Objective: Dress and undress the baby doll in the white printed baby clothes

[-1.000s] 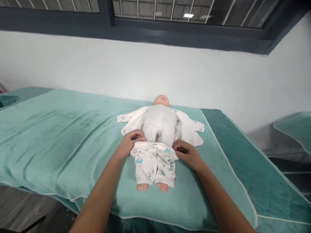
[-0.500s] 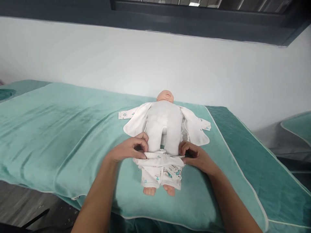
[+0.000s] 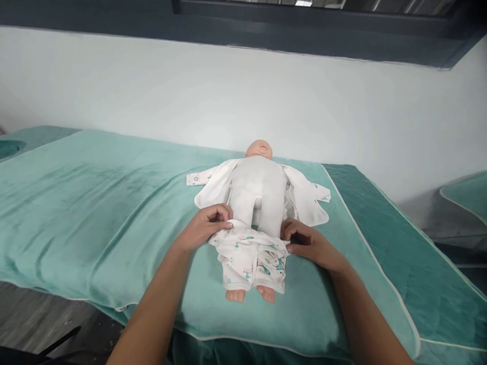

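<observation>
No readable text, brands, numbers or signs, small prints (image 3: 280, 264) on white pants (image 3: 239, 266), no letters legible

I see a pale green blanket (image 3: 114, 213) over a darker quilted cover (image 3: 403, 253); a doll (image 3: 257, 177) lies on the blanket, head far, feet near, its white jacket (image 3: 304, 195) spread left and right.

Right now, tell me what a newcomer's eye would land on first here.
First, the pale doll lying face up mid-scene on the green blanket, its head toward the white wall and its white top spread open beside the torso. Next, the left hand and right hand pinching opposite sides of the bunched, patterned pants around its lower legs.
</observation>
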Motion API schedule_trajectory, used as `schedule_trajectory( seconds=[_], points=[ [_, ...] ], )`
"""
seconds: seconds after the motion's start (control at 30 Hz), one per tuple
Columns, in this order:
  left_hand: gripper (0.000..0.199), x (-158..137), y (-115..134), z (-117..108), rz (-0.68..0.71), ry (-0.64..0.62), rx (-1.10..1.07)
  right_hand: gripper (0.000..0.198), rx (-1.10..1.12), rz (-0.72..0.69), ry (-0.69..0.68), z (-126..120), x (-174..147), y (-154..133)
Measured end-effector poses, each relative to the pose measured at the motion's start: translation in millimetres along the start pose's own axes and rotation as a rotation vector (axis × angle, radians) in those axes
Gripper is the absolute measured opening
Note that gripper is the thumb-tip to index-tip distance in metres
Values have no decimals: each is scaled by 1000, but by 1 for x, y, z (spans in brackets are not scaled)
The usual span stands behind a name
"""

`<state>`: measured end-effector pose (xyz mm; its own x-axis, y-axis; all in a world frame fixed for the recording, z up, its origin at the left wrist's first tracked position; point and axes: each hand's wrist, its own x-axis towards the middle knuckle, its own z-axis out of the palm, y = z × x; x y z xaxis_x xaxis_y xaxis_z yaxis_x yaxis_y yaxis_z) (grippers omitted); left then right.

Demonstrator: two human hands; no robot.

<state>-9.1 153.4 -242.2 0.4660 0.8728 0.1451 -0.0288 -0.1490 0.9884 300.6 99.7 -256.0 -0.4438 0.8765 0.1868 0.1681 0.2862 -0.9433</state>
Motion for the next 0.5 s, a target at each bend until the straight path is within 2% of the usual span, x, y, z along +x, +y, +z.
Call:
schedule_trajectory(
  seconds=[0.1, 0.33, 0.5],
  points=[
    [29, 3, -3, 4, -13, 113, -45, 23, 21, 16, 86, 2, 0, 5],
    [31, 21, -15, 8, 36, 385, -57, 27, 17, 15, 539, 11, 17, 16],
    [34, 32, -14, 9, 21, 457, -24, 27, 18, -42, 683, 7, 36, 12]
  ],
)
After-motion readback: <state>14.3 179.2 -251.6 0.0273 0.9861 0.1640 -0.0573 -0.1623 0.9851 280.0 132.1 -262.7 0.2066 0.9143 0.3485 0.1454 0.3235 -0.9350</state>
